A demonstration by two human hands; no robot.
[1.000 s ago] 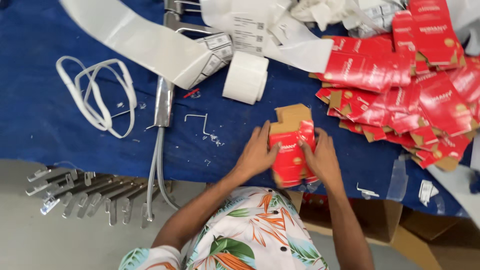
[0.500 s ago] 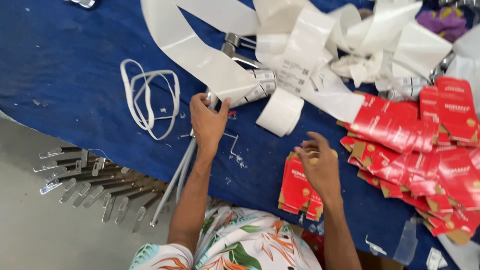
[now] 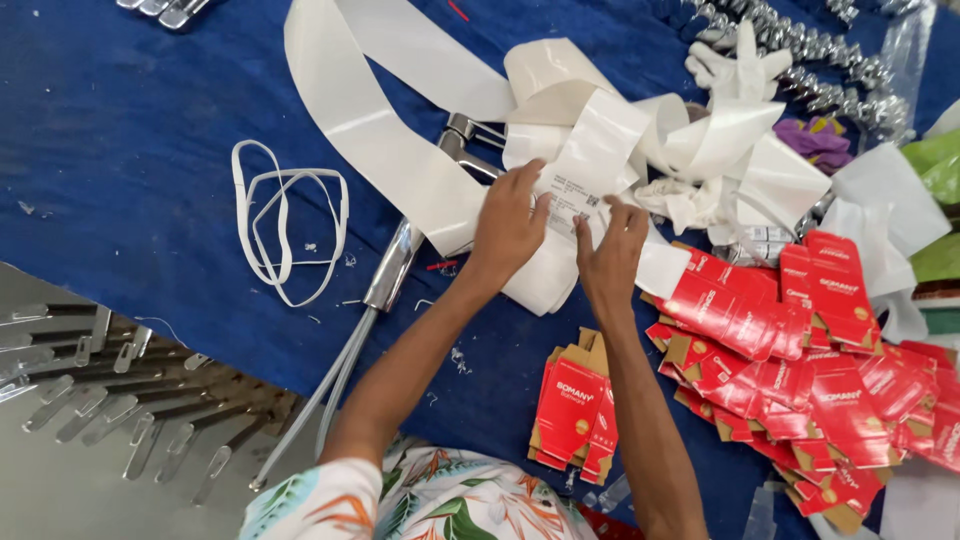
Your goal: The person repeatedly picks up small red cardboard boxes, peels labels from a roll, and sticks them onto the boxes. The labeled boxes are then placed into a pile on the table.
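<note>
both our hands have come up from the red cartons to the white label strip [image 3: 585, 185] at the frame's centre. our left hand [image 3: 508, 225] lies on it with fingers spread and loosely curled, pinching its edge. our right hand [image 3: 610, 255] presses fingertips on the printed label, half open, clasping nothing else. the strip lies tangled over a chrome tap [image 3: 400, 262] on the blue worktop [image 3: 130, 150]. we judge the loops could snag on the tap and tear, or drag it. a stack of folded red cartons [image 3: 572, 410] sits lower centre, beside the loose pile of cartons [image 3: 800, 370] at right.
</note>
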